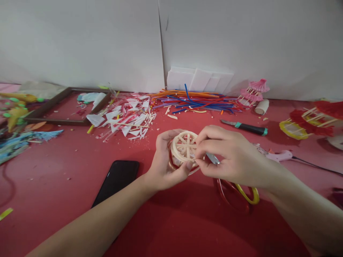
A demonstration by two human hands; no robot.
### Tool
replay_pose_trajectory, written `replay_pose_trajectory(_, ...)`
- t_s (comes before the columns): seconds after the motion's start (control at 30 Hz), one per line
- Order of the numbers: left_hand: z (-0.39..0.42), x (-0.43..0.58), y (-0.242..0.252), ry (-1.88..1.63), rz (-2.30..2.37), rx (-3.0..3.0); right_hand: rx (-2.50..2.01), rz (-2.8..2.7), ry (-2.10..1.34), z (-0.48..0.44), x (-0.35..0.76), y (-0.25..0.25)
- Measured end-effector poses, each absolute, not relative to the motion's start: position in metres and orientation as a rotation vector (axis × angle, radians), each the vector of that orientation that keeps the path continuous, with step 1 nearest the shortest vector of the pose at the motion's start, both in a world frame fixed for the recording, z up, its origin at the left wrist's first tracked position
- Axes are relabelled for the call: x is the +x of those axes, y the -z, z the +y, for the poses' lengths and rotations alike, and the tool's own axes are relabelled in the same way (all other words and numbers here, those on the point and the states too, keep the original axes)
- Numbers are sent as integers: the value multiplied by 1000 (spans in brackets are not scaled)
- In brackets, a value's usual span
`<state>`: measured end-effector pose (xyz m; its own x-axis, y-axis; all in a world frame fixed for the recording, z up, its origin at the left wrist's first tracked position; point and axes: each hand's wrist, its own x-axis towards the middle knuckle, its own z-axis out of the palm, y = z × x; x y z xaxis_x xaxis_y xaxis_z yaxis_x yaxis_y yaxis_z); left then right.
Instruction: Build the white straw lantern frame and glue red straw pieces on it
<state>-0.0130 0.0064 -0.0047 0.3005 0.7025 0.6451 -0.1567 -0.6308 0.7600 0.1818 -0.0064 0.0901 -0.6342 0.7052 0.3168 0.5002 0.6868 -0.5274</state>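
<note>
My left hand (164, 167) is closed around a small cream wheel frame (184, 147) with thin spokes and a red ring at its lower edge, held just above the red table (174, 228). Touching the frame's right side, my right hand (227, 157) pinches one spoke with its fingertips. A small metal-tipped tool (213, 159) sticks out under that hand's fingers. Red and yellow rings (241, 194) lie on the table below my right wrist.
A black phone (118, 180) lies left of my left forearm. A craft knife (245, 127) and pink glue gun (278, 156) lie to the right. Coloured straws (198, 101), white cut scraps (125, 117), a wooden frame (64, 107) and paper lanterns (313, 121) line the back.
</note>
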Motion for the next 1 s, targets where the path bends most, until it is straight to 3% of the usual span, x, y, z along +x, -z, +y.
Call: replay_pose_trajectory(1.0,7,-15,3,-1513,579,1778,-872,-2387,-589,6,196,-89)
